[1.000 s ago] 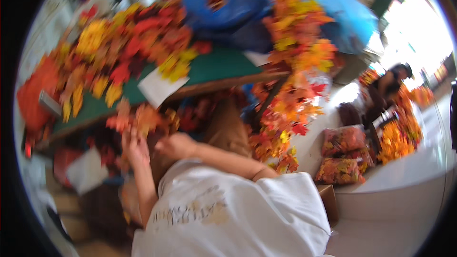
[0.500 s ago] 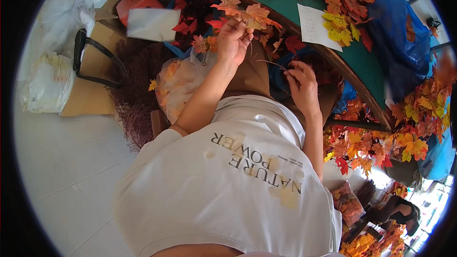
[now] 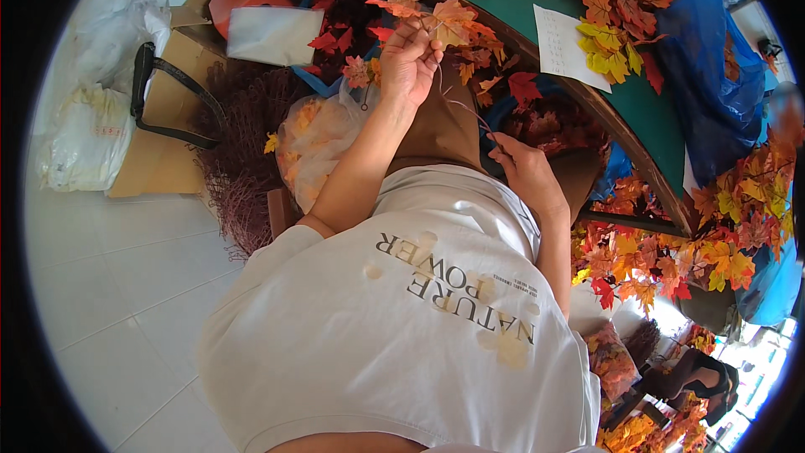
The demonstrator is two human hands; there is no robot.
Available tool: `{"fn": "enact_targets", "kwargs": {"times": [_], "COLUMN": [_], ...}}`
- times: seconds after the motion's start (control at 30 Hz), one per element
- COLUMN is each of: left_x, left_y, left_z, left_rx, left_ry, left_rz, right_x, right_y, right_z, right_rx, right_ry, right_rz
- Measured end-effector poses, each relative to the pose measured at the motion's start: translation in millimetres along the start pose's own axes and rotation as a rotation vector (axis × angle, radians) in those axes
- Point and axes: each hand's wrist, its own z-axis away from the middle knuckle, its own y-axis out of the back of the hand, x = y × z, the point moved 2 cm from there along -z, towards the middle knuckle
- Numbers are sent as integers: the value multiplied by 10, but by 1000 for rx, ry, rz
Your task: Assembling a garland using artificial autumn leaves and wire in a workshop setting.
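My left hand (image 3: 407, 63) pinches the upper part of an artificial maple leaf branch, just below its orange leaves (image 3: 453, 23). From there a thin brown stem (image 3: 464, 106) curves down over my lap to my right hand (image 3: 530, 174), whose thumb and fingers are closed on it lower down. Part of the stem is hidden behind the fingers. Under the left forearm, beside my thigh, lies a translucent bag (image 3: 323, 130) with orange and yellow leaves in it.
Ahead is a green table (image 3: 503, 8) with a wooden edge, bearing leaves, a written sheet (image 3: 570, 46) and a blue plastic bag (image 3: 713, 75). A pile of dark brown twigs (image 3: 251, 143) lies left, next to cardboard (image 3: 163, 151). Leaf bunches (image 3: 654, 252) hang at right.
My right hand has moved slightly down, its fingers closing further round the stem. The stem now runs in a longer curve between both hands. The left hand has barely moved.
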Motion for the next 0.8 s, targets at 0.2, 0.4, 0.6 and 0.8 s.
{"fn": "enact_targets", "kwargs": {"times": [0.2,0.4,0.6,0.8], "left_x": [66,0,139,-115], "left_y": [48,65,530,541], "left_z": [-13,-120,-268,-292], "left_rx": [2,-137,-374,-242], "left_ry": [-20,31,131,219], "left_rz": [1,48,-3,3], "right_x": [42,179,230,52], "right_y": [-64,-82,-112,23], "right_z": [6,-3,5,227], "right_rx": [-5,-19,-105,-78], "right_ry": [15,14,213,32], "right_rz": [17,91,229,219]}}
